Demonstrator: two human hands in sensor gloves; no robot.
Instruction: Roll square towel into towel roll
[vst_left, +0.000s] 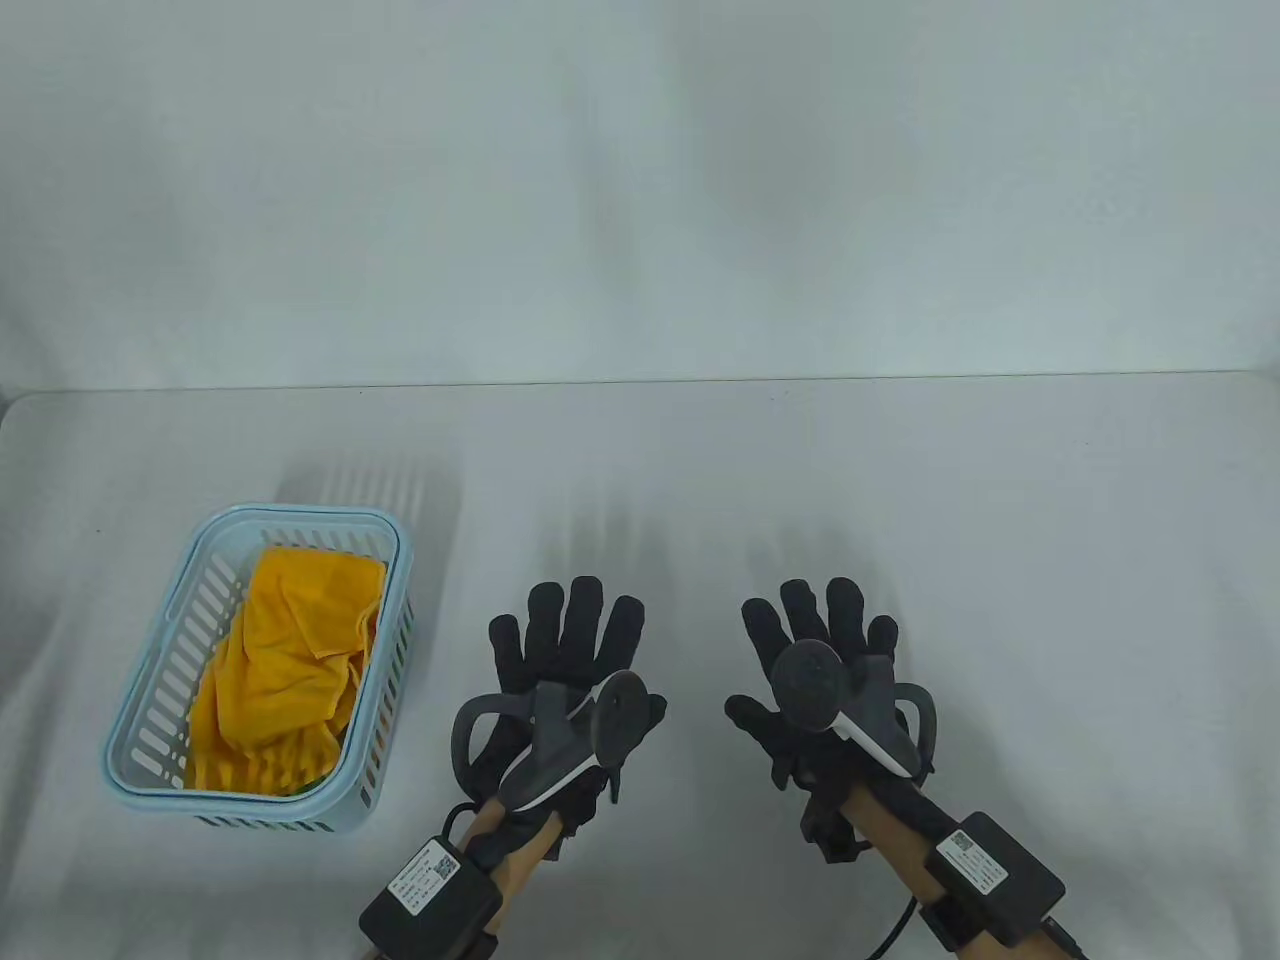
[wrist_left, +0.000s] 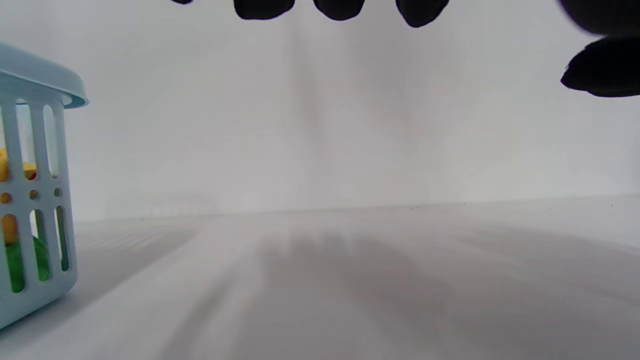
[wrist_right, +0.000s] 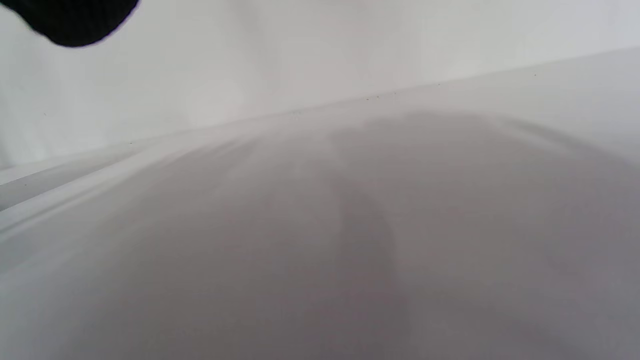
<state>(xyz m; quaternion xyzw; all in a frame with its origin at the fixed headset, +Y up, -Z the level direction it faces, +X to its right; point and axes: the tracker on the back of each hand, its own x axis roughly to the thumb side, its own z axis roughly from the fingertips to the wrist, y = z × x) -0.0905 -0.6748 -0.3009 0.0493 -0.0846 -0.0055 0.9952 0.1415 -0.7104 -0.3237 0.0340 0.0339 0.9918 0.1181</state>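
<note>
Nothing is rolled yet. The yellow towel (vst_left: 285, 665) lies crumpled in the blue basket (vst_left: 150, 700) at the desk's (vst_left: 900, 480) left. Left hand (vst_left: 565, 680) and right hand (vst_left: 825, 670) hover with fingers spread, empty. The next move probably calls for lifting the towel out and laying it flat.

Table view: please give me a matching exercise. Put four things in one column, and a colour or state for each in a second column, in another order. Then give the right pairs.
Things:
1. towel
2. basket
3. left hand
4. table

Colour or state:
A. light blue, with slotted walls
B. white surface, bearing the rest
C. yellow, crumpled inside the basket
D. black glove, fingers spread, holding nothing

Pairs: 1-C, 2-A, 3-D, 4-B
</note>
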